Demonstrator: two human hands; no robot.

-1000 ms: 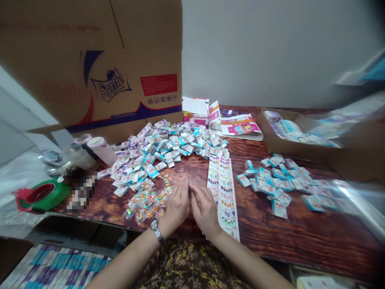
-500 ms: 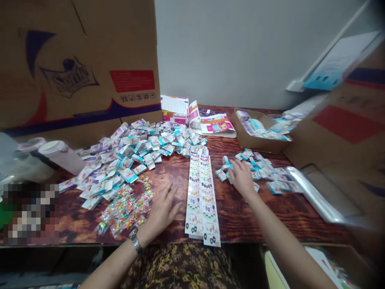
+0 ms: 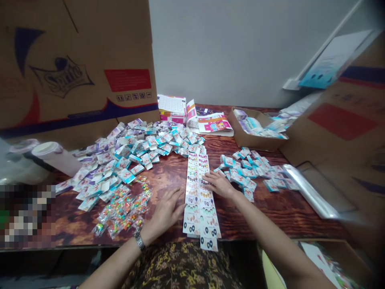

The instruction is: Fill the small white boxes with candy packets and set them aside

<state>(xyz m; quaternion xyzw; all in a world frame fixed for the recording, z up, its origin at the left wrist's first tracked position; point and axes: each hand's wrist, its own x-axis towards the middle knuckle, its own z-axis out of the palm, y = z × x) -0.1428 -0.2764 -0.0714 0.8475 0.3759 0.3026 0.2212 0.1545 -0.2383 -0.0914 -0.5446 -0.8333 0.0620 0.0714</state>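
Note:
My right hand (image 3: pixel 219 184) lies flat over the right-hand paper strip (image 3: pixel 207 212), its fingers stretched across the printed rows of small coloured ovals. Beside it runs a second, similar strip (image 3: pixel 191 200). My left hand (image 3: pixel 166 212), with a metal watch (image 3: pixel 138 240) at the wrist, rests on the table with its fingers apart, their tips at the left strip's edge. Nothing shows in either hand. Small clear packets of colourful pieces (image 3: pixel 124 210) lie left of my left hand. Past my right hand spreads a group of small white-and-blue boxes (image 3: pixel 240 176).
A large heap of little boxes (image 3: pixel 129 156) covers the table's back left. Tall cartons (image 3: pixel 120 44) flank both sides. An open cardboard tray (image 3: pixel 258 141) stands at the back right. A shiny clear plastic bundle (image 3: pixel 311 192) lies right, and a pale cup (image 3: pixel 55 158) left.
My right hand has moved left from the small boxes onto the right strip. A sheet of that strip now sticks out lower, past the table edge. My left hand is slightly nearer the left strip.

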